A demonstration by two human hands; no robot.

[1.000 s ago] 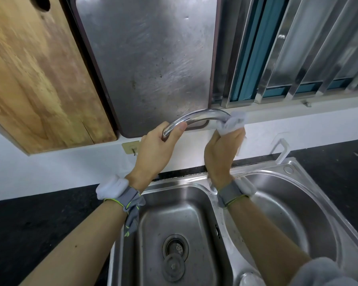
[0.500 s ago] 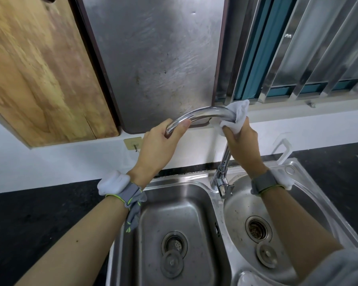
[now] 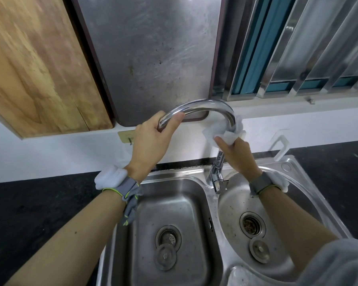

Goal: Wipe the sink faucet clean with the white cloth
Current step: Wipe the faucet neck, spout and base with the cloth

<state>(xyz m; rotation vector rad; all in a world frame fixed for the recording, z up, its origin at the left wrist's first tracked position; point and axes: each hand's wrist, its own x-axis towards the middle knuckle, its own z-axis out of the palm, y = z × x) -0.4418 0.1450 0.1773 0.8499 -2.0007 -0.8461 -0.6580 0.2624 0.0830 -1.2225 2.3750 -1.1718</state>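
Note:
A chrome gooseneck faucet (image 3: 203, 105) arches over a steel double sink (image 3: 174, 179). My left hand (image 3: 151, 139) grips the spout end of the arch, thumb along the tube. My right hand (image 3: 237, 153) holds the white cloth (image 3: 223, 133), wrapped around the faucet's neck just below the right bend. The neck's lower part and the base lever (image 3: 218, 178) show beneath that hand. Both wrists wear grey straps with white pads.
A wooden cutting board (image 3: 39, 67) and a steel board (image 3: 151, 54) hang on the wall behind the faucet. A barred window (image 3: 298, 48) is at the right. Dark countertop (image 3: 39, 213) flanks the sink. Each basin has a drain and loose stopper. A white hook (image 3: 281, 147) stands behind the right basin.
My right hand has slid the cloth from the top of the arch down around the right bend onto the neck. My left hand keeps its hold on the spout end.

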